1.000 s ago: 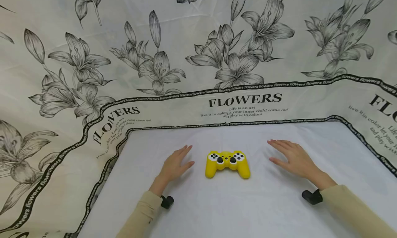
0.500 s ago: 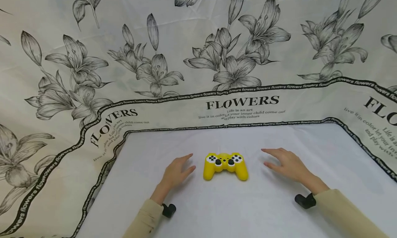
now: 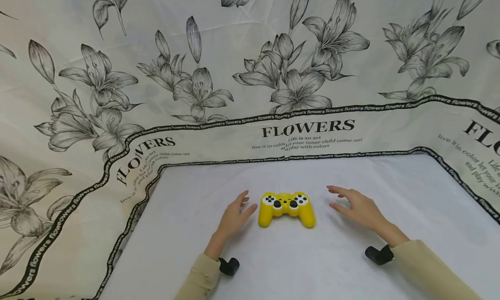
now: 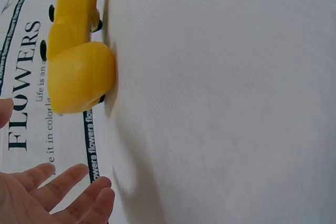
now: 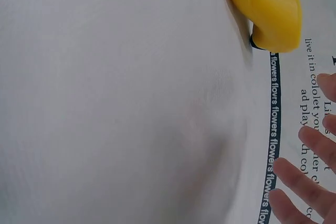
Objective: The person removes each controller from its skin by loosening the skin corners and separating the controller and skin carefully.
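Note:
A yellow game controller [image 3: 287, 209] with black thumbsticks and white button areas lies face up on the white tabletop [image 3: 297, 261]. Just left of it hovers my left hand [image 3: 233, 216], fingers spread and thumb toward the controller's left grip, holding nothing. My right hand [image 3: 361, 209] is to the right, farther from the controller, its fingers loosely extended and nothing in it. In the left wrist view the controller [image 4: 81, 72] shows side-on above my spread fingers [image 4: 71, 184]. The right wrist view shows one grip of the controller [image 5: 270, 11] beyond my fingertips [image 5: 286, 169].
A cloth [image 3: 308, 135] printed with lilies and the word FLOWERS hangs behind and around the table. Its black lettered border runs along the table's back edge. Each wrist wears a black camera mount [image 3: 229, 266], close over the tabletop.
My left hand has moved right, closer to the controller. My right hand has come slightly left toward it. The controller stays in place on the table.

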Demonstrator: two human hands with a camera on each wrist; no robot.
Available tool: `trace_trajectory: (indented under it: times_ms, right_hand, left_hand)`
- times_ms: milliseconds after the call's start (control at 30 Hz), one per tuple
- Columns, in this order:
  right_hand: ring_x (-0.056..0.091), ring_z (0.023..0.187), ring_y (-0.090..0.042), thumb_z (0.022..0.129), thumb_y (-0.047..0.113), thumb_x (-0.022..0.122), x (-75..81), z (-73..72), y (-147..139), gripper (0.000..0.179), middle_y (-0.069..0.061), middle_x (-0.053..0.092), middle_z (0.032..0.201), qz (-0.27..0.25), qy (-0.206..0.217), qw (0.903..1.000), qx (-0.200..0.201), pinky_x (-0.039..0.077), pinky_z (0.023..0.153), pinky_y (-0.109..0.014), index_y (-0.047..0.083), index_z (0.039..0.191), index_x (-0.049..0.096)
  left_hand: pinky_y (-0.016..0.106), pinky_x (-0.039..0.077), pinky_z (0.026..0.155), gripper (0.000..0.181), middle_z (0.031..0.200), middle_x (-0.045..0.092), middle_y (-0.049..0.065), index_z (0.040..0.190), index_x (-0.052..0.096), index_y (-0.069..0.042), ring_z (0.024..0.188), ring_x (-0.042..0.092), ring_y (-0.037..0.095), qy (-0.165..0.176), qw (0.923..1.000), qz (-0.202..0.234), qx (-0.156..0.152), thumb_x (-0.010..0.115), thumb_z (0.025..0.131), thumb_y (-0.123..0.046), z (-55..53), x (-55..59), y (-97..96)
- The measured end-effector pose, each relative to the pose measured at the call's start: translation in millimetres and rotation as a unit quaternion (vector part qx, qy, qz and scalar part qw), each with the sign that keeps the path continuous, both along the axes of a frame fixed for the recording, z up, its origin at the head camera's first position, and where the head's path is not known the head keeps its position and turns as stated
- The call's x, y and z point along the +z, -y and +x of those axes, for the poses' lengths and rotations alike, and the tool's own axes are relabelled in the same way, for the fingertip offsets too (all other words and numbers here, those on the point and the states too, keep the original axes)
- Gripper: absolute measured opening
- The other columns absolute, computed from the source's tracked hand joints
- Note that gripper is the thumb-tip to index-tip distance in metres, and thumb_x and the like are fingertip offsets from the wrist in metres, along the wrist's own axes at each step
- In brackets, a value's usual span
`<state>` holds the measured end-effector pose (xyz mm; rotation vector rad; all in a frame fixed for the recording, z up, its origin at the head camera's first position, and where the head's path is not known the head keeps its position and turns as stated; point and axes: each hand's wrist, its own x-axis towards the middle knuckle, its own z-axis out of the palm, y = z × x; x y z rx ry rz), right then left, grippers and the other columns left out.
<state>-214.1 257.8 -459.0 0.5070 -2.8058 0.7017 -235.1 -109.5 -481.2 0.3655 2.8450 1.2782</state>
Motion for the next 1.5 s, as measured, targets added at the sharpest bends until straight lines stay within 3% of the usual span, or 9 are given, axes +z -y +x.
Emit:
trace_trajectory:
  times_ms: [300, 533, 867, 1067, 1333, 1500]
  right_hand:
    - [0.062, 0.105, -0.030, 0.091, 0.028, 0.066, -4.8, -3.0, 12, 0.054, -0.013, 0.061, 0.129, -0.067, 0.053, 0.9963, -0.009, 0.053, 0.081, -0.041, 0.009, 0.138, 0.048]
    - [0.062, 0.104, -0.033, 0.092, 0.030, 0.064, -4.0, -6.7, 22, 0.058, -0.020, 0.059, 0.129, -0.118, 0.092, 0.9887, -0.001, 0.055, 0.083, -0.047, 0.006, 0.141, 0.044]
    - [0.061, 0.105, -0.033, 0.089, 0.038, 0.066, -6.5, -10.6, 36, 0.071, -0.022, 0.054, 0.134, -0.128, 0.160, 0.9784, 0.025, 0.055, 0.081, -0.043, 0.004, 0.144, 0.037]
    - [0.060, 0.107, -0.033, 0.090, 0.041, 0.065, -7.6, -16.3, 43, 0.072, -0.022, 0.054, 0.133, -0.147, 0.183, 0.9721, 0.006, 0.055, 0.079, -0.040, 0.004, 0.145, 0.036]
    - [0.060, 0.105, -0.031, 0.090, 0.038, 0.065, -6.7, -21.1, 50, 0.071, -0.025, 0.054, 0.131, -0.193, 0.217, 0.9568, 0.004, 0.058, 0.074, -0.031, 0.003, 0.145, 0.035]
    - [0.062, 0.104, -0.031, 0.090, 0.037, 0.066, -7.8, -24.7, 53, 0.070, -0.025, 0.056, 0.129, -0.202, 0.227, 0.9528, -0.002, 0.058, 0.075, -0.031, 0.002, 0.143, 0.037]
  left_hand:
    - [0.047, 0.050, 0.095, 0.066, 0.133, 0.057, 0.013, 0.145, 0.040, -0.011, 0.115, 0.057, 0.029, 0.054, 0.9975, 0.043, 0.018, 0.057, 0.093, -0.048, -1.4, 6.8, -18.2]
    - [0.044, 0.051, 0.094, 0.065, 0.132, 0.058, 0.010, 0.144, 0.043, -0.013, 0.114, 0.057, 0.026, 0.090, 0.9946, 0.044, 0.025, 0.056, 0.092, -0.050, -6.3, 10.6, -27.1]
    - [0.044, 0.051, 0.092, 0.068, 0.126, 0.059, 0.012, 0.143, 0.043, -0.012, 0.103, 0.059, 0.024, 0.140, 0.9878, 0.033, 0.058, 0.054, 0.091, -0.055, -16.9, 10.2, -37.4]
    - [0.038, 0.054, 0.086, 0.070, 0.128, 0.057, 0.015, 0.143, 0.043, -0.010, 0.093, 0.060, 0.019, 0.153, 0.9862, 0.047, 0.041, 0.054, 0.091, -0.055, -19.3, 11.0, -38.8]
    - [0.038, 0.055, 0.089, 0.074, 0.136, 0.052, 0.019, 0.143, 0.043, -0.007, 0.108, 0.062, 0.026, 0.176, 0.9809, 0.080, 0.025, 0.055, 0.090, -0.057, -24.6, 7.0, -38.2]
    - [0.038, 0.055, 0.088, 0.075, 0.133, 0.053, 0.018, 0.143, 0.043, -0.006, 0.104, 0.063, 0.024, 0.185, 0.9792, 0.082, 0.020, 0.060, 0.088, -0.055, -26.6, 4.9, -36.6]
